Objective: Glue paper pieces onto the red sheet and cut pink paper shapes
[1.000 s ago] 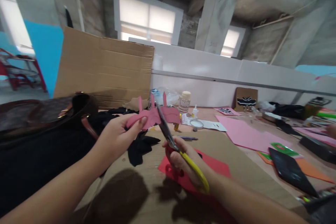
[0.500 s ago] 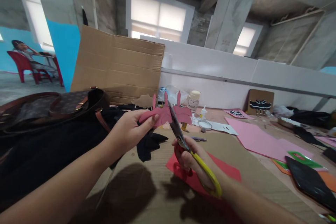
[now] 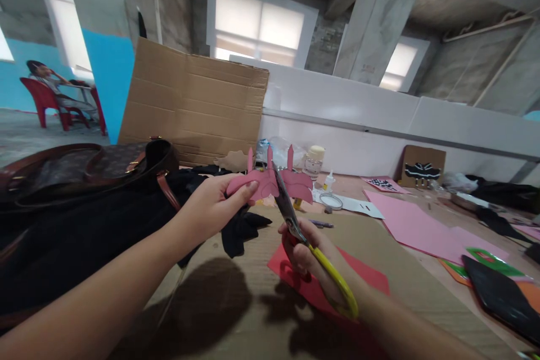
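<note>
My left hand pinches a pink paper cutout at its left end. The cutout has scalloped lower edges, drawn dark lines and three pointed spikes standing up. My right hand grips scissors by their yellow handle. Their blades point up and lie against the middle of the cutout; whether they are parted I cannot tell. Below my right hand, a red paper sheet rests on the cardboard on the table. Black cut shapes lie under my left hand.
A brown handbag and dark cloth fill the left side. Behind stands a cardboard panel. Pink sheets, a glue bottle, a jar, a roll of tape and a black pouch lie toward the right. A person sits far left.
The whole view has shifted slightly, so the surroundings sit a little further right. Both hands keep their hold, with the scissors still at the middle of the pink cutout.
</note>
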The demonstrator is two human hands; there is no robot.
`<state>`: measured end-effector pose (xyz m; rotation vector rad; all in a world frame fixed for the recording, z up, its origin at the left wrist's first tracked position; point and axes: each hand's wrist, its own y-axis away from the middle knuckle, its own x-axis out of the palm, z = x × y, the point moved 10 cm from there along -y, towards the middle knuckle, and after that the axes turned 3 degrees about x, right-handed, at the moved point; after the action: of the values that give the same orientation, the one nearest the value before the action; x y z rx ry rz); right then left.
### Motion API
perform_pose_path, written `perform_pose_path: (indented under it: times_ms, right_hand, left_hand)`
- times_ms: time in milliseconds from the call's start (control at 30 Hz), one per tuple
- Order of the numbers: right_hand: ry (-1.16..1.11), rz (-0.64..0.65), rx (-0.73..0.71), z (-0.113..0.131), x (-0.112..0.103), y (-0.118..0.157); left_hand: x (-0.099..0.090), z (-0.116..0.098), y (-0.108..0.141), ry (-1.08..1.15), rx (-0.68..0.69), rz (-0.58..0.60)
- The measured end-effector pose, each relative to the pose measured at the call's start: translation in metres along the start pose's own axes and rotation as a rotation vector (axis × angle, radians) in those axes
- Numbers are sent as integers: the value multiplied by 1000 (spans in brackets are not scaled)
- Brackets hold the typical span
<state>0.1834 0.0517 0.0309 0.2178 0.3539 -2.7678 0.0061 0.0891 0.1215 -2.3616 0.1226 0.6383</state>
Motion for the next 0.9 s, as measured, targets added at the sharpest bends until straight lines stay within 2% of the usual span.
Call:
perform_pose_path:
  times_ms: [100, 400, 900]
  right_hand:
    - [-4, 0, 13, -3, -1, 0]
    - [29, 44, 17, -6, -1, -1]
    - [27, 48, -1, -6, 0, 0]
  left_hand:
    - [3, -2, 0, 16, 25, 36]
    - [1, -10, 0, -54, 64, 37]
    - [4, -7, 0, -38, 42, 56]
